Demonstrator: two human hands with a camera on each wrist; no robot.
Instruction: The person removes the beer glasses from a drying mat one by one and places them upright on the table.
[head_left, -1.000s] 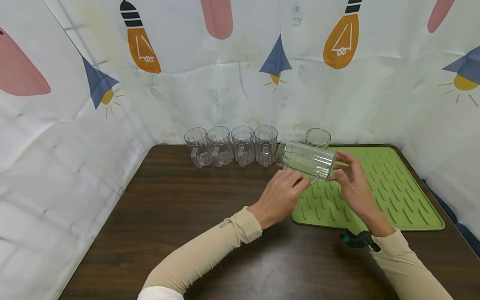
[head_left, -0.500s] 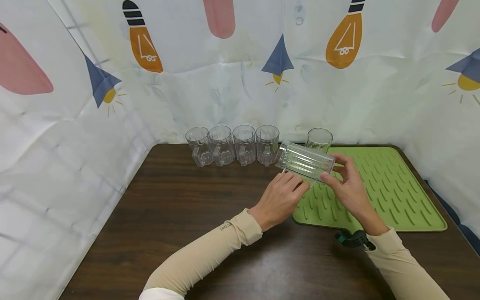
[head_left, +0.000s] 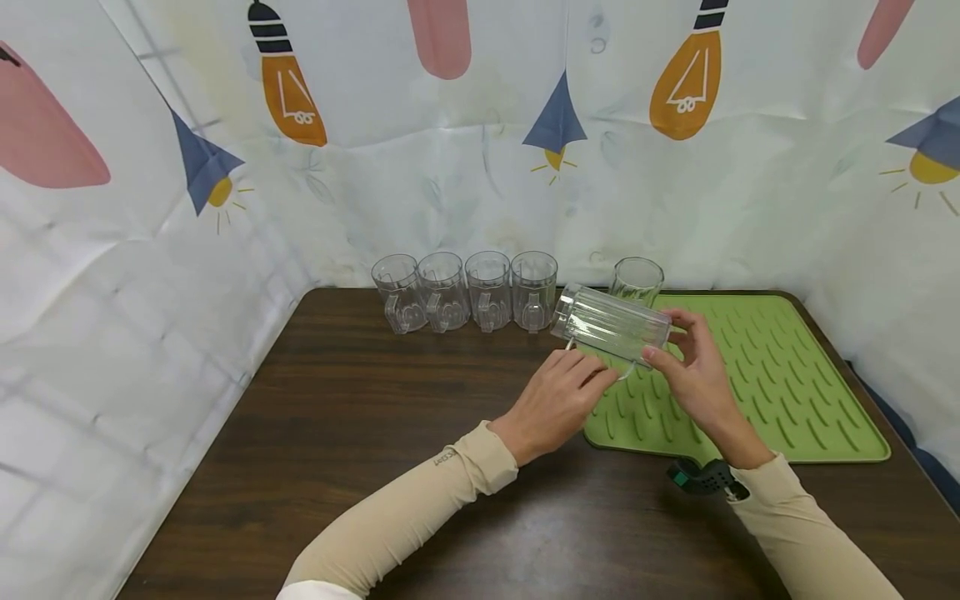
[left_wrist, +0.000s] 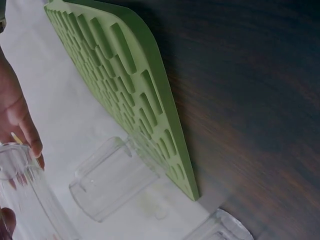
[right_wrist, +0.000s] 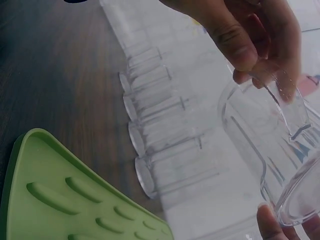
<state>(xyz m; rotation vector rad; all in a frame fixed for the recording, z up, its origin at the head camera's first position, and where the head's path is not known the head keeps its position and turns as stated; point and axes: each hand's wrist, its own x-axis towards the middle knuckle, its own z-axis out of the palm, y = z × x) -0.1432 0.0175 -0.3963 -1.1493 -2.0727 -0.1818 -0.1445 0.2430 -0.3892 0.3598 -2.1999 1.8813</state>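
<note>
A clear plastic-looking mug (head_left: pixel 611 325) is held sideways above the near-left part of a green ridged drying mat (head_left: pixel 787 375). My left hand (head_left: pixel 555 400) grips its handle from below, fingers curled round it, as the right wrist view also shows. At the mug's right end, my right hand (head_left: pixel 701 387) holds the wall between thumb and fingers; its fingertips (right_wrist: pixel 269 222) show low in the right wrist view. Behind, another clear mug (head_left: pixel 637 275) stands at the mat's back-left corner, partly covered by the held one.
Several matching mugs stand in a row along the table's back edge, the rightmost mug (head_left: pixel 534 292) near the held one. Their handles face the front. A patterned cloth (head_left: pixel 450 183) hangs behind the dark wooden table (head_left: pixel 337 433).
The mug's right end has dipped slightly. My right hand has shifted a little left, its thumb now further onto the mug's side. My left hand keeps its grip on the handle.
</note>
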